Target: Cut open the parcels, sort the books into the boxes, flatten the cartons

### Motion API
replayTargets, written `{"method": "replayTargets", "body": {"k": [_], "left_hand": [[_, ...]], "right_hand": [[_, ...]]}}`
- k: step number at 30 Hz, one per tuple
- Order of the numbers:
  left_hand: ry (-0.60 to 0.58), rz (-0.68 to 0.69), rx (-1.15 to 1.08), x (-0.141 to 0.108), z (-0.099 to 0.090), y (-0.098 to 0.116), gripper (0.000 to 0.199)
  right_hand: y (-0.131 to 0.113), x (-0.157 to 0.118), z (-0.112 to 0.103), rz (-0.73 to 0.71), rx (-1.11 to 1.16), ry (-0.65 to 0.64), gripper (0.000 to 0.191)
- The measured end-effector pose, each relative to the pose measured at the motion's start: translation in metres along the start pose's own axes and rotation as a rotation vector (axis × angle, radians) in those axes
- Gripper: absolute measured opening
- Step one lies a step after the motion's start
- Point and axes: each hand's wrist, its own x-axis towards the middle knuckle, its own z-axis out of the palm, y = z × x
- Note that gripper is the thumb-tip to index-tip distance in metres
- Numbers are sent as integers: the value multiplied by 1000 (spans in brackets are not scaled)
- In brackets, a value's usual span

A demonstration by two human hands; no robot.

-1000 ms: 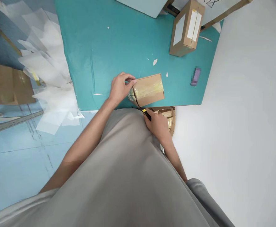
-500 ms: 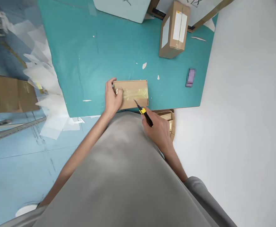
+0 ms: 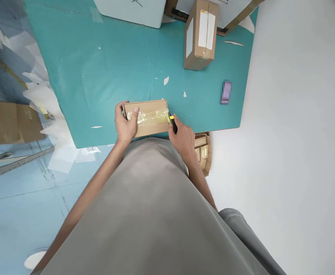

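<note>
A small flat cardboard box point(image 3: 152, 129) with shiny yellowish tape along its top face is at the front edge of the green-covered table. My left hand point(image 3: 126, 124) grips its left end, thumb on the top face and fingers behind the far left corner. In my right hand point(image 3: 183, 137) is a black and yellow utility knife point(image 3: 173, 123), its tip at the right end of the box beside the tape. Whether the blade has gone into the tape cannot be made out.
A taller cardboard box point(image 3: 200, 36) with white labels stands at the back, by a white container point(image 3: 131, 11). A blurred purple object point(image 3: 226, 92) lies on the right of the green table point(image 3: 98, 76). Below the front edge, a carton point(image 3: 209, 154) holds small boxes. White sheets point(image 3: 60, 137) hang at left.
The knife has moved from above the front of the box's top face to its right end. The box is now slightly tilted, its taped top more exposed. The whole view has shifted a little.
</note>
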Motion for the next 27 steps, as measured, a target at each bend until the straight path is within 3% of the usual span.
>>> {"method": "replayTargets", "body": {"k": [10,19,27], "left_hand": [[66,23,63,1,5,-3,50],[46,-23,-11,-2,8,-7,56],[50,19,21,0,6,-3,57]], "right_hand": [[-27,0,0,141,-90,-33,58],[-15,-33,3,203,-118,-165,53],[-18,-40,-20,79,-71,-103,59]]}}
